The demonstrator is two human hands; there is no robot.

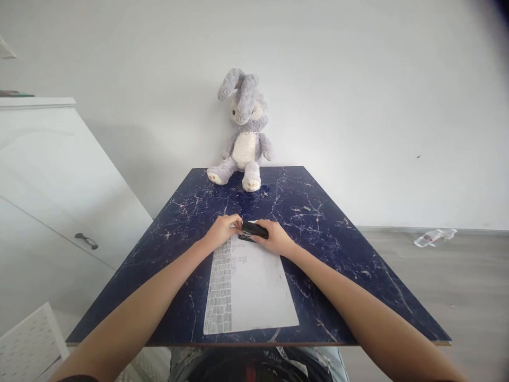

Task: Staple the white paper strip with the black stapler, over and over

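A black stapler [254,229] lies across the far end of a white sheet of paper [260,289]. My right hand [276,239] is wrapped round the stapler's right end. My left hand [223,231] is at the stapler's left end, thumb and fingers pinched together. What those fingers hold, if anything, is too small to make out. A band of grey line pattern runs down the sheet's left side, with small faint writing beside it near the top. The stapler and my hands hide part of the sheet's far edge.
A grey plush rabbit [244,146] sits at the back of the dark blue marbled table [338,265], against the wall. A small greenish piece [307,208] lies right of the stapler. A white cabinet [51,175] stands left; a clear plastic bottle [431,237] lies on the floor right.
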